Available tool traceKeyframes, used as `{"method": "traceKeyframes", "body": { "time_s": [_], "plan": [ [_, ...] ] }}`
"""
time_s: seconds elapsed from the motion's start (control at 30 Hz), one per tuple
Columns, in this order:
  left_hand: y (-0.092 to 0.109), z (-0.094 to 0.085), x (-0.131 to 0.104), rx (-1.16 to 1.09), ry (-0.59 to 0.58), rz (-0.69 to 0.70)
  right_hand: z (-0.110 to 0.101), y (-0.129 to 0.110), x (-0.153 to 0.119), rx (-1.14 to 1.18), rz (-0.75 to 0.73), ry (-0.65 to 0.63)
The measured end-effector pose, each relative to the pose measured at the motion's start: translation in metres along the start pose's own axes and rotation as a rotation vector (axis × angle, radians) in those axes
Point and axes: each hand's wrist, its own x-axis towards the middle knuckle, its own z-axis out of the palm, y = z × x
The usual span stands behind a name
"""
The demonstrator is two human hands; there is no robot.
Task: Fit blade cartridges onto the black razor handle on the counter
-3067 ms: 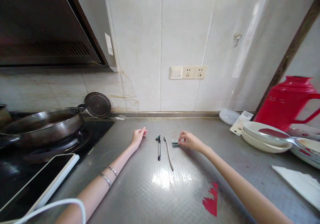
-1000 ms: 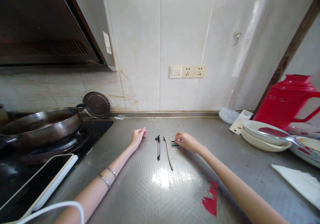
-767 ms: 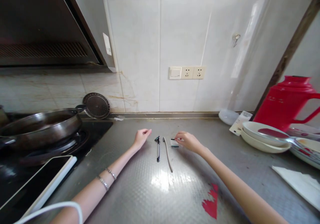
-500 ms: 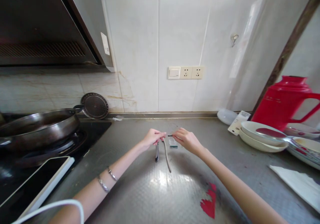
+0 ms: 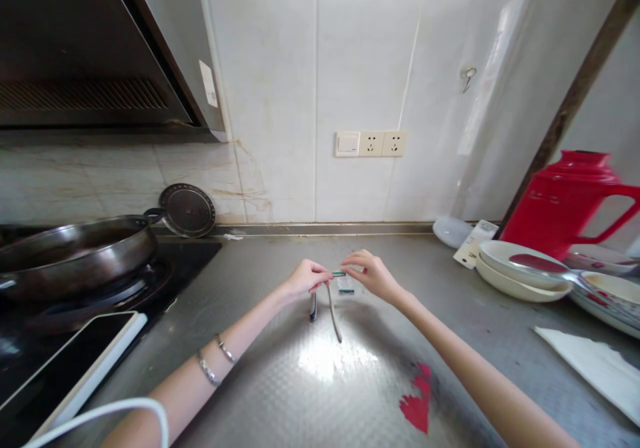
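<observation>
My left hand [image 5: 307, 278] is closed in a pinch, bracelets on its wrist. From its fingertips a small thin dark-green strip [image 5: 339, 274] sticks out to the right; its kind is too small to make out. My right hand [image 5: 373, 275] is just right of the strip, thumb and fingers apart, with nothing seen in them. Below the hands a small clear packet [image 5: 345, 285] with a dark-green edge lies on the metal counter [image 5: 280, 381]. A bent grey cord-like piece [image 5: 335, 318] and a shiny dark slender object [image 5: 313, 307] extend downward below my left fingers; their upper ends are partly hidden.
A torn red scrap [image 5: 417, 405] lies near the front. At left are a pan [image 5: 75, 258] on the stove and a phone [image 5: 75, 368] with a white cable [image 5: 115, 405]. Bowls [image 5: 525, 288], a red thermos [image 5: 565, 201] and white paper [image 5: 590, 368] stand or lie at right.
My right hand's fingers have parted and come away from the thin strip, which now stays at my left fingertips. The view has shifted very slightly.
</observation>
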Motion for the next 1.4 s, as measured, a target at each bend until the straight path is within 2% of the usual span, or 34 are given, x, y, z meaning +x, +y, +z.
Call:
{"method": "traceKeyframes", "body": {
  "time_s": [0.17,0.37,0.47,0.63,0.8,1.4],
  "plan": [
    [-0.003,0.001,0.000,0.248,0.043,0.054,0.001,0.002,0.010,0.190,0.082,-0.164],
    [-0.006,0.005,0.000,0.381,0.052,0.196,0.005,0.002,0.011,0.260,0.138,-0.258],
    [-0.006,0.003,-0.002,0.411,0.065,0.222,0.007,0.012,0.011,0.227,0.144,-0.307],
    [-0.008,-0.012,-0.001,0.420,0.178,0.229,0.013,0.035,0.010,0.064,0.194,-0.378],
    [-0.010,-0.023,0.001,0.406,0.214,0.181,0.020,0.044,0.008,0.020,0.190,-0.414],
    [-0.017,-0.025,0.000,0.463,0.209,0.140,0.022,0.036,0.004,-0.111,0.189,-0.412]
  ]
}}
